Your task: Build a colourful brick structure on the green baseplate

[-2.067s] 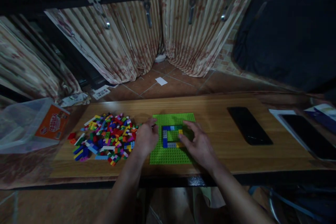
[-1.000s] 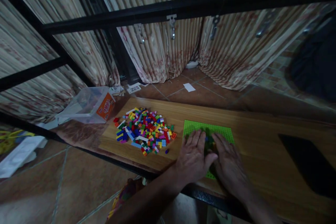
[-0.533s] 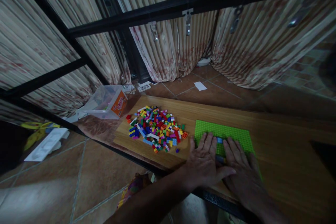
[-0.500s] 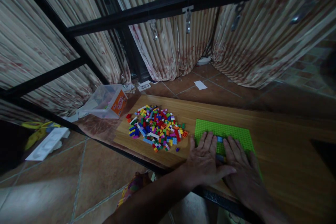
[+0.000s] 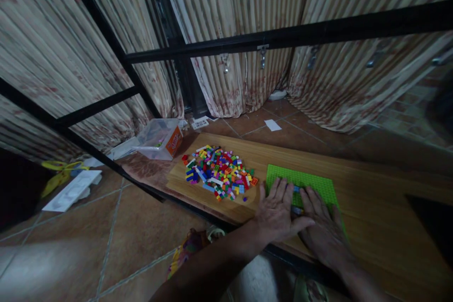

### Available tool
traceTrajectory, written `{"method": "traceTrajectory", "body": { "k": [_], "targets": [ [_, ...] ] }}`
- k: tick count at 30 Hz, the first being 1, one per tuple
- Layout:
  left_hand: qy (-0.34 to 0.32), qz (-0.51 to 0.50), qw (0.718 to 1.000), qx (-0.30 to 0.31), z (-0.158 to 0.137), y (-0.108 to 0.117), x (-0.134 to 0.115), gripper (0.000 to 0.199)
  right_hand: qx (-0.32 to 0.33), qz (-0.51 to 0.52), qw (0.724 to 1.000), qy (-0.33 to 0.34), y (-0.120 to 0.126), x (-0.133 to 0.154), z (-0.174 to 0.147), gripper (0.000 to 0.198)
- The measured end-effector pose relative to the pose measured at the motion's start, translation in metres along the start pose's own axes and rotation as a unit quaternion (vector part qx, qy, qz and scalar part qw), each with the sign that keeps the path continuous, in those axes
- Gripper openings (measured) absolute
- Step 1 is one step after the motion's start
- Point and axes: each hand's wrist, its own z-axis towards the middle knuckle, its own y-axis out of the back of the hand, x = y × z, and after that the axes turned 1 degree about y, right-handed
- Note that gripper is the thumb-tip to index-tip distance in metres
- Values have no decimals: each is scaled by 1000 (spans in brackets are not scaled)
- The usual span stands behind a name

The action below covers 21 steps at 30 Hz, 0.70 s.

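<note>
- Left hand [image 5: 278, 214], right hand [image 5: 321, 230]: flat, fingers extended, gripping nothing
- Green studded baseplate [image 5: 305, 177] under the 2 hands; light-blue brick [image 5: 296, 189] between them
- Toy-brick pile [image 5: 220, 171] on table [image 5: 371, 203], left of hands

Striped curtains [image 5: 237, 9] hang across the far side behind a black frame [image 5: 336, 31]. Pale light glints off the brown tiled floor [image 5: 145, 231] at near left.
</note>
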Motion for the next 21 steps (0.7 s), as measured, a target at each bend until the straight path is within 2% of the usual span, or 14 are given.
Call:
{"method": "traceTrajectory", "body": {
  "k": [5, 10, 13, 16, 21],
  "targets": [
    [28, 8, 999, -31, 5, 25, 11, 71, -22, 12, 999, -20, 1, 1, 5, 69],
    [133, 37, 987, -81, 13, 72, 57, 44, -36, 42, 997, -50, 12, 0, 11, 71],
    [178, 59, 978, -94, 11, 93, 83, 40, -43, 71, 993, -80, 18, -6, 12, 67],
    [210, 108, 968, -83, 7, 101, 98, 32, -46, 96, 990, -94, 19, -11, 11, 63],
    [243, 163, 954, -66, 5, 97, 105, 26, -47, 114, 989, -86, 12, -17, 12, 65]
  ]
}}
